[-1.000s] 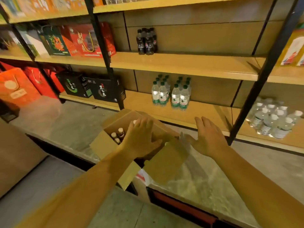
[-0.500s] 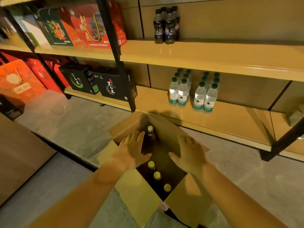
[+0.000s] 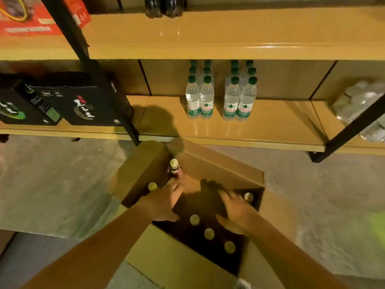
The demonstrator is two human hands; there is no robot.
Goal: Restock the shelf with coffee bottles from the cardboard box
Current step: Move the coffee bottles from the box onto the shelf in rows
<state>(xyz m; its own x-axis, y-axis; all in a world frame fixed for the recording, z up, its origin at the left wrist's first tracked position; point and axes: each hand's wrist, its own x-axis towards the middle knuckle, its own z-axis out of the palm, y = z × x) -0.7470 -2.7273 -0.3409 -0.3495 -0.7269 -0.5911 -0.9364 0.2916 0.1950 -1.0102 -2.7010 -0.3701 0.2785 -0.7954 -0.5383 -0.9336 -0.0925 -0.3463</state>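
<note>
An open cardboard box (image 3: pixel 220 163) stands on the floor in front of the low wooden shelf (image 3: pixel 270 128). Inside it stand several dark coffee bottles with pale caps (image 3: pixel 209 234). One coffee bottle (image 3: pixel 174 170) at the far corner rises above the others. My left hand (image 3: pixel 164 202) reaches into the box with fingers spread, its fingertips touching that tall bottle's body. My right hand (image 3: pixel 235 211) is palm down over the middle of the box, fingers apart, holding nothing. Both forearms come in from the bottom of the view.
Two groups of green-capped water bottles (image 3: pixel 220 97) stand on the low shelf behind the box. Black gift boxes (image 3: pixel 62 101) sit left of a black upright post (image 3: pixel 89 67). Dark soda bottles (image 3: pixel 164 7) are on the upper shelf, wrapped water packs (image 3: pixel 358 105) at right.
The view has closed in and tilted down over the box. Both hands went from the flaps down into the opened box; my left fingertips reached the tall bottle.
</note>
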